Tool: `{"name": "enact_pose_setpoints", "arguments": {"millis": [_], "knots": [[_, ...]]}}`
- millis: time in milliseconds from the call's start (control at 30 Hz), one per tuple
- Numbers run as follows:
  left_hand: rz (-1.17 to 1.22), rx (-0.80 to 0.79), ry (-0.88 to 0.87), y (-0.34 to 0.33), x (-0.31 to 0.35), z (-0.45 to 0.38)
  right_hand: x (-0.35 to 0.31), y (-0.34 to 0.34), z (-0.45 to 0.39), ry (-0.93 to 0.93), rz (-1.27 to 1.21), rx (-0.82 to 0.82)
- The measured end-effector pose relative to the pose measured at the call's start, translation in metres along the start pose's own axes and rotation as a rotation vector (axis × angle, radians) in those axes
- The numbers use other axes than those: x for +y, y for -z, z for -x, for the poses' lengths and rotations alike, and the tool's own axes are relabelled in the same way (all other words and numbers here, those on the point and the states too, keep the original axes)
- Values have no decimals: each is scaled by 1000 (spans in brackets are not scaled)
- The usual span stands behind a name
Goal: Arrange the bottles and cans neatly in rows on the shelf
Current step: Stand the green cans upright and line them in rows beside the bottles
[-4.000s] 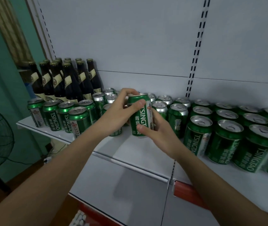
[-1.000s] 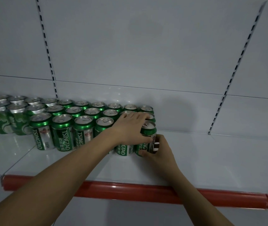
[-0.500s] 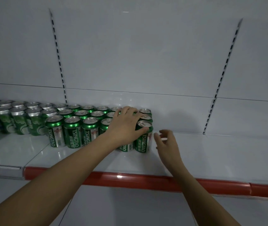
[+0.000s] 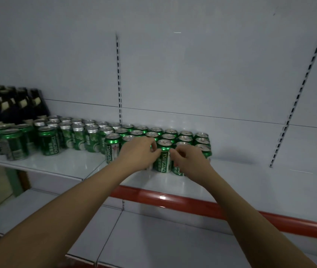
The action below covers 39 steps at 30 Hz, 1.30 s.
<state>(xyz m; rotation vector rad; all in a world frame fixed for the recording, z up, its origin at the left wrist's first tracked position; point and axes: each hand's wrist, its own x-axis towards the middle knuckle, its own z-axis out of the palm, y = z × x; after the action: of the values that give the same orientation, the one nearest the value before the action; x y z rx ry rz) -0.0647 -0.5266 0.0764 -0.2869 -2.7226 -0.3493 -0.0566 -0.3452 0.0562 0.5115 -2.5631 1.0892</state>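
Around: dark bottles [image 4: 12, 104] far left, green cans [image 4: 80, 136] in rows.
Shelf [image 4: 260, 182]: red-edged, holding both.
Left hand [image 4: 140, 151], right hand [image 4: 187, 159]: grip pinching front can [image 4: 163, 156].

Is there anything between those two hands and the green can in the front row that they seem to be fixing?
Nothing visible. The left hand and right hand both have their fingertips on the front-row can, one at each side near its top. Neighbouring cans stand beside and behind it, not in the way.
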Motion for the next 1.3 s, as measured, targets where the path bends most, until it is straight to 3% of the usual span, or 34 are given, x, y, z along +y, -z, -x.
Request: {"name": "enact_pose_setpoints", "arguments": {"millis": [500,667,933,1167,1300], "knots": [[88,32,235,73,-228,83,-177,-187,-49,69,18,-253],[85,28,307,83,-295,106,-214,-246,-62,72,-2,-268],[260,35,385,70,-351,104,-224,-308,-84,31,31,-362],[597,87,488,27,-389,65,-204,-349,-143,-57,-143,-353],[671,111,505,4,-408,39,-190,-377,-185,-112,-250,-344]]}}
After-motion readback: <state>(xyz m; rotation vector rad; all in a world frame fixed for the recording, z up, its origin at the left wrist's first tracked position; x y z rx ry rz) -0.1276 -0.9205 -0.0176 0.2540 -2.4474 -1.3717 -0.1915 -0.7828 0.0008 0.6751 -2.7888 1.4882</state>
